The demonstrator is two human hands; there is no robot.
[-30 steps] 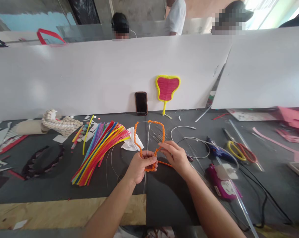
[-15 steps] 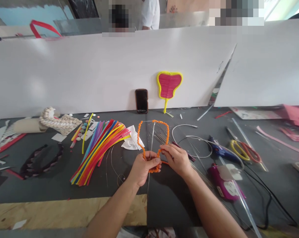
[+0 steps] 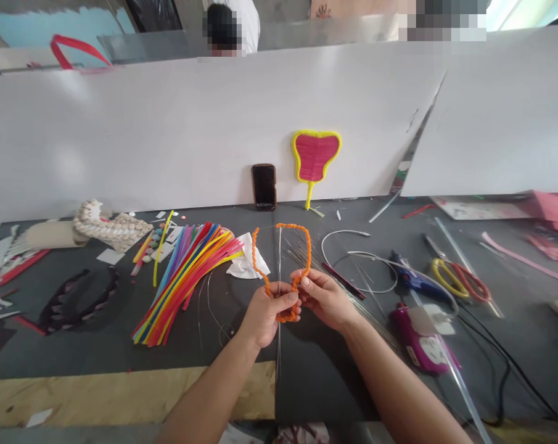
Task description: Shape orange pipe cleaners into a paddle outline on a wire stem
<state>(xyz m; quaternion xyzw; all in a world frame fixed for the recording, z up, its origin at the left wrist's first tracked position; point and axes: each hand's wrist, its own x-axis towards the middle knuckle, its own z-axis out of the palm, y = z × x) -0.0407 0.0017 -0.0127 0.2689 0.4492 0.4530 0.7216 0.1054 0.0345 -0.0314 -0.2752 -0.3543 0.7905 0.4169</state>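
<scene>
An orange-wrapped wire frame point(image 3: 309, 246) stands upright above the dark table, with bare wire showing at its top left and a straight wire point(image 3: 279, 259) running down its middle. My left hand point(image 3: 272, 311) is closed around the frame's narrow lower end, thumb across the front. My right hand point(image 3: 325, 296) pinches the orange wrapping on the frame's lower right side, close beside the left fingers. Behind them a red fan with a yellow edge point(image 3: 316, 157) and a phone point(image 3: 264, 187) lean on the white board.
Left of my hands lie a bundle of coloured pipe cleaners point(image 3: 186, 277), a dark braided band point(image 3: 77, 299) and a white woven piece point(image 3: 114, 228). To the right are loose wires, a blue glue gun point(image 3: 417, 277), scissors point(image 3: 459, 280) and a magenta power block point(image 3: 422, 345). A white board point(image 3: 168, 135) stands behind.
The orange frame has tilted slightly left at its top. My right hand has turned, its fingers now closer to the left hand. The person behind the board has shifted left.
</scene>
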